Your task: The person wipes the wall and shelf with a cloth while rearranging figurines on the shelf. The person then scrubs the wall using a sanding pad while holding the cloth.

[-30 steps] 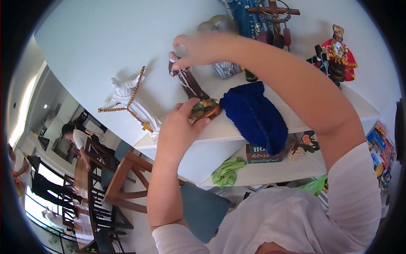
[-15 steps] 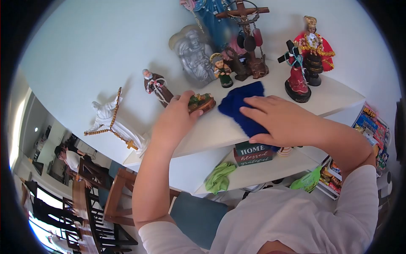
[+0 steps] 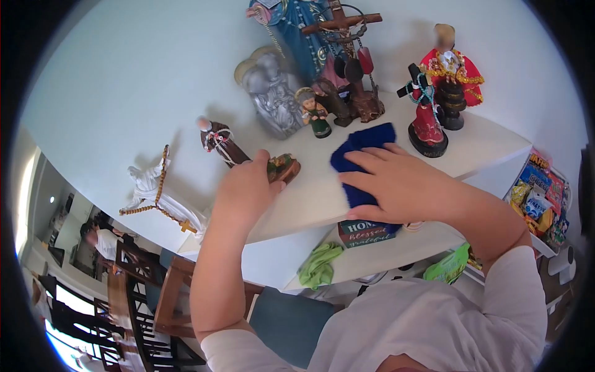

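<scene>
My left hand (image 3: 245,192) grips a small figurine (image 3: 283,172) with a brown base and green and gold parts, at the left of the white shelf (image 3: 310,201). Under my spread right hand (image 3: 396,183) lies a dark blue cloth (image 3: 364,141), pressed flat on the shelf top near its front edge. Just left of my left hand stands a brown-robed statuette (image 3: 224,142). A small green-clad figurine (image 3: 316,115) is behind the gap between my hands.
A white statue with a wooden rosary (image 3: 158,186) stands at the left end. Behind are a silver sculpture (image 3: 273,93), a blue-robed statue (image 3: 304,37) and a crucifix (image 3: 341,25). Red-robed statuettes (image 3: 427,127) stand right. Below are a sign (image 3: 365,234) and green cloth (image 3: 320,265).
My left hand and the figurine have shifted slightly left on the shelf. The blue cloth has turned a little under my right hand. The whole view has tilted slightly.
</scene>
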The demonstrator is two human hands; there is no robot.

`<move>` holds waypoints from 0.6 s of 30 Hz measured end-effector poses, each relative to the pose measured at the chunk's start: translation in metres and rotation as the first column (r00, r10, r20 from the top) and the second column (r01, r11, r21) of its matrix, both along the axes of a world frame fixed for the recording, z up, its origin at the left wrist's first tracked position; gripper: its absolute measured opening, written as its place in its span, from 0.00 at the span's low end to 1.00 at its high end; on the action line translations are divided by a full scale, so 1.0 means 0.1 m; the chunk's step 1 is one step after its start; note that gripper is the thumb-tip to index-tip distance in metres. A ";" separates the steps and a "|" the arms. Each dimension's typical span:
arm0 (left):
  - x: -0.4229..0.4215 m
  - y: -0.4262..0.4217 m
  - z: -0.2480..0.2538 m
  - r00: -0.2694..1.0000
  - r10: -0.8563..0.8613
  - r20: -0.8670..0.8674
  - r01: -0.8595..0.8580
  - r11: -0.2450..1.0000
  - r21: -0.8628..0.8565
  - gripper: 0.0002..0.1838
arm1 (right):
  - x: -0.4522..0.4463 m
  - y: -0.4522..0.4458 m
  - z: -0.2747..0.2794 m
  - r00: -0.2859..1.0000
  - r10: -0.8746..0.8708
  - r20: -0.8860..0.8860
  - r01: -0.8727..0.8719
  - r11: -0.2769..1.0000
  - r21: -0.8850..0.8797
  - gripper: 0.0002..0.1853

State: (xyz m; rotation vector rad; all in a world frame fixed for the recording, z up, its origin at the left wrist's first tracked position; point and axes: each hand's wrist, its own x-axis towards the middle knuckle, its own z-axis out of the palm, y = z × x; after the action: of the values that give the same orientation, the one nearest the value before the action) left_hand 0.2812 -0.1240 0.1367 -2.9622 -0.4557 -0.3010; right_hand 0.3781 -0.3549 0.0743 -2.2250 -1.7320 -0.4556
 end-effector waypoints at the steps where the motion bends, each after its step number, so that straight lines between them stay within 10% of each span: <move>1: -0.06 -0.02 0.03 1.000 0.023 -0.012 -0.023 1.000 0.015 0.26 | -0.01 -0.10 0.01 1.000 -0.021 0.003 0.021 1.000 0.004 0.30; 14: -0.40 -0.03 0.15 0.969 0.232 -0.083 -0.233 0.972 -0.004 0.30 | -0.41 0.78 -0.04 0.972 0.193 -0.132 -0.195 0.981 0.005 0.31; 18: -0.32 -0.02 0.13 0.988 0.003 0.153 -0.012 0.998 0.056 0.31 | -0.17 0.45 -0.09 0.981 0.195 -0.020 -0.192 0.976 0.104 0.27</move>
State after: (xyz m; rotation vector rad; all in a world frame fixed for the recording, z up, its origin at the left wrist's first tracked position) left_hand 0.2493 -0.1260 0.1499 -2.8931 -0.4670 -0.5339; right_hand 0.3613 -0.3103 0.0651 -1.9599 -1.8439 -0.4523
